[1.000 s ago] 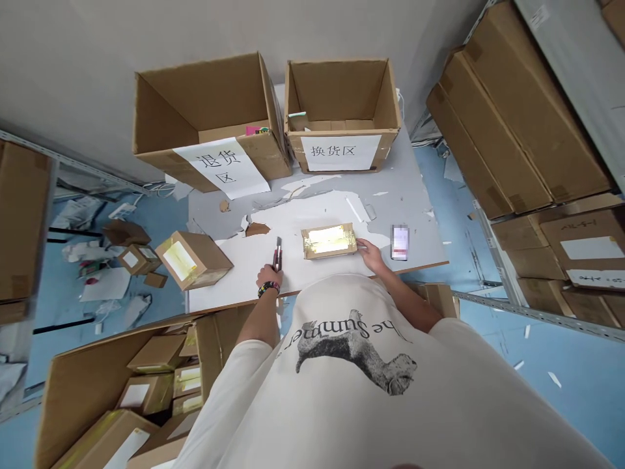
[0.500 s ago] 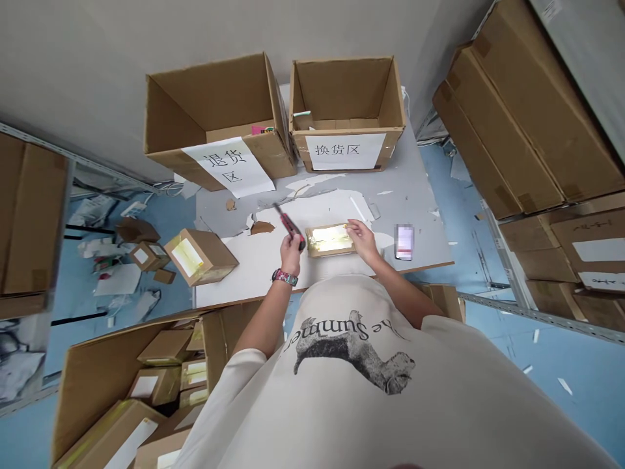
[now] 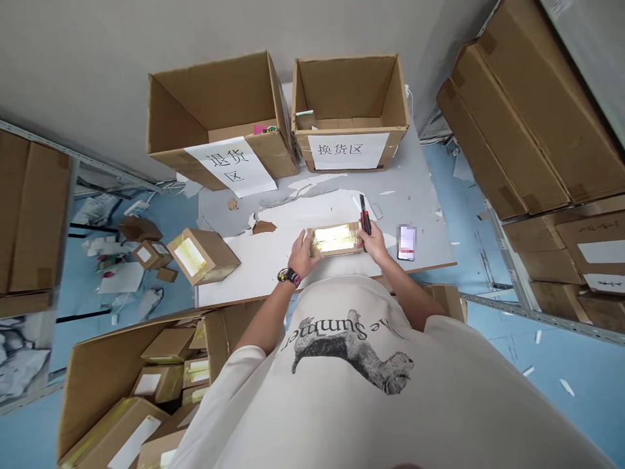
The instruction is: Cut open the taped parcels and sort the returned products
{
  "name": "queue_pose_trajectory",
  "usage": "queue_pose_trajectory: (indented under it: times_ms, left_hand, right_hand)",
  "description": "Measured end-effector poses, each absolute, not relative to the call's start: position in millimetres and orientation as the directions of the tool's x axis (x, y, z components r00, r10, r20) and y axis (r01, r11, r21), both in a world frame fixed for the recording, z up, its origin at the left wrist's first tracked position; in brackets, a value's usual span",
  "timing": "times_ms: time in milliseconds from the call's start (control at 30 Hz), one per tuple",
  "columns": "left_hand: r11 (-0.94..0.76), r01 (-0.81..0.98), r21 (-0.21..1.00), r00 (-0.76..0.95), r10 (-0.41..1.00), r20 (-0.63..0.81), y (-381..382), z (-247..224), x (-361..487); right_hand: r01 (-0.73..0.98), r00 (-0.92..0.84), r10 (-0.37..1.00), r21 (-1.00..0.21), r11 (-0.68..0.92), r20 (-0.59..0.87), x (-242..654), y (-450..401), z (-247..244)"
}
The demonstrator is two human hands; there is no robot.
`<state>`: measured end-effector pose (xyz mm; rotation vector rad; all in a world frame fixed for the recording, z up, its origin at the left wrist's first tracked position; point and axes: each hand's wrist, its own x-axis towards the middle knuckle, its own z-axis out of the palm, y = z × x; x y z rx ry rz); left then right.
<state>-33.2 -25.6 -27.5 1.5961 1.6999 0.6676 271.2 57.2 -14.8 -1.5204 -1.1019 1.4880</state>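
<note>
A small cardboard box (image 3: 336, 251) with a white label and shiny yellowish tape lies at the front of the white-topped table. At its left end, my left hand (image 3: 303, 255) grips the side of the box. A red and black utility knife (image 3: 364, 220) is held in my right hand (image 3: 374, 243), its tip pointing toward the back of the table. That same hand rests against the right end of the box, and its lower fingers are partly hidden. To the left stands another taped box (image 3: 215, 254) with a label on its near face.
Two large open cartons (image 3: 336, 150), (image 3: 168, 163) with Chinese paper signs stand along the back. A phone (image 3: 406, 242) lies at the right. Below left, a big carton (image 3: 73, 391) holds several parcels. Stacked boxes (image 3: 517, 124) fill the right-hand shelf.
The utility knife has passed from my left hand to my right. My left hand has come down onto the box's left end, and the box has shifted slightly right.
</note>
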Motion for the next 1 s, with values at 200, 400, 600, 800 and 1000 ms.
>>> queue_pose_trajectory:
  times_ms: [200, 400, 600, 800, 1000]
  left_hand:
    - [0.165, 0.599, 0.784, 0.046, 0.970, -0.239, -14, -48, -26]
    - [0.110, 0.610, 0.785, 0.069, 0.979, -0.191, -8, -45, -27]
    - [-0.006, 0.619, 0.785, 0.071, 0.996, -0.048, -30, -38, -23]
    - [0.130, 0.458, 0.879, -0.072, 0.991, -0.108, -51, -43, -17]
    - [0.423, 0.111, 0.899, -0.219, 0.893, -0.393, -44, -58, -13]
  right_hand:
    - [0.365, 0.121, 0.921, -0.846, -0.389, -0.371, 295, 44, -39]
    - [0.394, 0.065, 0.903, -0.820, -0.414, -0.425, 282, 35, -43]
    - [0.418, 0.084, 0.921, -0.825, -0.380, -0.381, 291, 34, -29]
    - [0.542, -0.136, 0.957, -0.828, -0.143, -0.255, 295, 42, 0]
    - [0.641, -0.475, 0.840, -0.757, 0.126, -0.262, 277, 54, 29]
